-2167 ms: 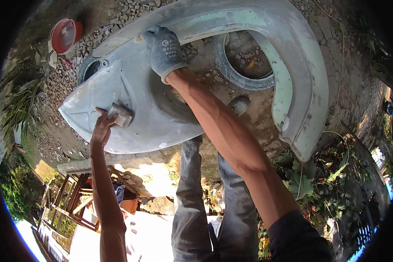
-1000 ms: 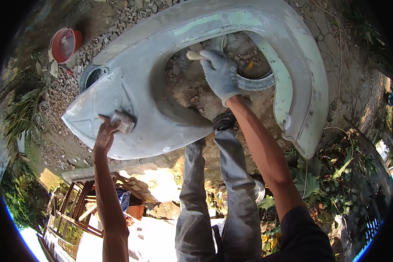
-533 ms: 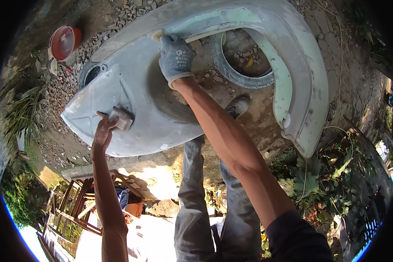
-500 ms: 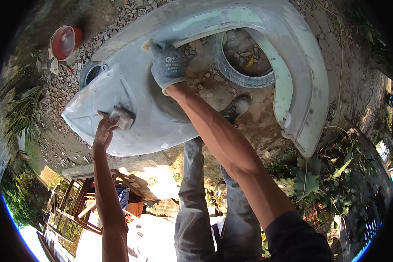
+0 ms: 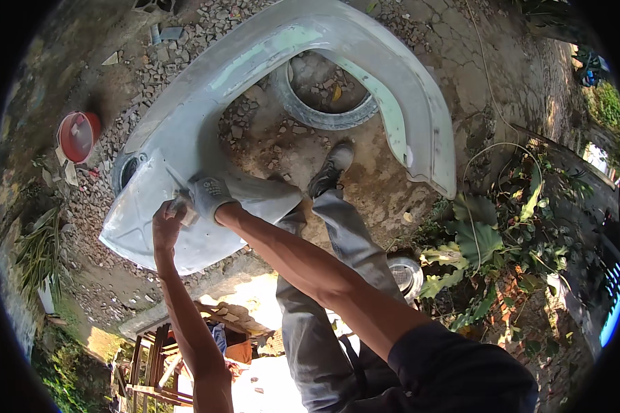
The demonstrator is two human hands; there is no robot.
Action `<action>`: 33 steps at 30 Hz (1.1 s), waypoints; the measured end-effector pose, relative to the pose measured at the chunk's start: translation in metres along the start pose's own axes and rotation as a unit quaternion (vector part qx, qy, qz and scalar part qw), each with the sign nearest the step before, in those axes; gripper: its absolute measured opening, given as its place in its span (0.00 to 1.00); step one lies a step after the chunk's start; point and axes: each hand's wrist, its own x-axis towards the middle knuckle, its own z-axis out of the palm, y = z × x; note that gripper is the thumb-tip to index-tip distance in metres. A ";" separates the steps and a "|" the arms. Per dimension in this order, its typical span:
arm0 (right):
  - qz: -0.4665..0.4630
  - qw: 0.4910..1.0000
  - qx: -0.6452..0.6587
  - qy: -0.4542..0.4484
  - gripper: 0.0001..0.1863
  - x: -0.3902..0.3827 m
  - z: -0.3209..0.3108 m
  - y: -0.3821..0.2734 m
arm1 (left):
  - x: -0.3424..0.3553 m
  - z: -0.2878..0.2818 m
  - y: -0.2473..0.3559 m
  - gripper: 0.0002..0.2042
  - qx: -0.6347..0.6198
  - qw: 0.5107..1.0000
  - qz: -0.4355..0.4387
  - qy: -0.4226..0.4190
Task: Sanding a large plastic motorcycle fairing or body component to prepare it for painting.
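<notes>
A large curved grey body panel [image 5: 269, 199], patched with pale green, lies before me, its pointed end to the left. My bare left hand [image 5: 166, 227] is closed on a small rectangular grey-brown block [image 5: 188, 215] above that pointed end. Right beside the block is my right hand [image 5: 210, 195] in a grey glove, its fingers curled in toward the left fingers. Whatever the gloved fingers hold, if anything, is hidden. I cannot tell whether the block touches the panel.
One tyre [image 5: 303, 113] lies inside the panel's curve, another [image 5: 119, 171] under its left end. A red bucket [image 5: 80, 135] stands on the gravel at left. My shoe [image 5: 331, 167] is beside the panel. Leafy plants [image 5: 479, 237] grow at right, near a thin cable [image 5: 486, 76].
My right hand, which held a yellowish pad on the panel's upper part, has come down and left to my left hand. The block has tilted in my left fingers. The whole view has shifted.
</notes>
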 end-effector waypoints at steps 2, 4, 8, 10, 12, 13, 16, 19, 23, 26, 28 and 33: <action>-0.117 0.966 -0.205 0.105 0.12 -0.011 -0.007 0.067 | 0.032 0.059 0.005 0.23 -0.086 0.995 -0.001 -0.040; -0.070 0.995 -0.055 0.042 0.11 -0.020 -0.008 0.003 | 0.019 -0.010 -0.035 0.27 -0.116 0.992 -0.040 0.004; 0.080 0.993 -0.085 0.013 0.11 -0.083 -0.048 0.117 | 0.034 0.073 -0.028 0.41 -0.045 0.996 -0.050 0.060; 0.083 0.982 0.108 0.134 0.11 -0.094 -0.062 0.063 | 0.026 -0.016 -0.054 0.43 0.189 0.963 0.080 0.176; 0.176 0.972 0.131 0.082 0.11 -0.133 -0.088 0.091 | -0.003 0.016 -0.046 0.44 0.187 0.954 0.086 0.219; 0.168 0.972 0.124 0.110 0.10 -0.148 -0.103 0.099 | -0.010 0.013 -0.041 0.41 0.211 0.943 0.106 0.235; 0.226 0.963 0.050 0.134 0.09 -0.230 -0.151 0.169 | -0.048 0.091 -0.013 0.33 0.184 0.948 0.166 0.202; 0.281 0.948 0.112 0.101 0.16 -0.283 -0.191 0.170 | -0.089 0.094 -0.016 0.14 0.029 0.983 0.162 0.084; 0.280 0.940 0.102 0.165 0.17 -0.384 -0.247 0.199 | -0.161 0.139 -0.005 0.24 0.195 0.980 0.022 -0.004; 0.322 0.933 0.065 0.147 0.16 -0.463 -0.307 0.243 | -0.197 0.174 0.004 0.14 0.154 0.986 -0.035 -0.047; 0.292 0.927 0.099 0.214 0.16 -0.479 -0.335 0.248 | -0.205 0.152 -0.017 0.10 0.075 0.997 0.017 -0.022; 0.345 0.921 0.102 0.149 0.18 -0.562 -0.421 0.326 | -0.219 0.181 0.028 0.15 0.124 0.991 0.035 -0.041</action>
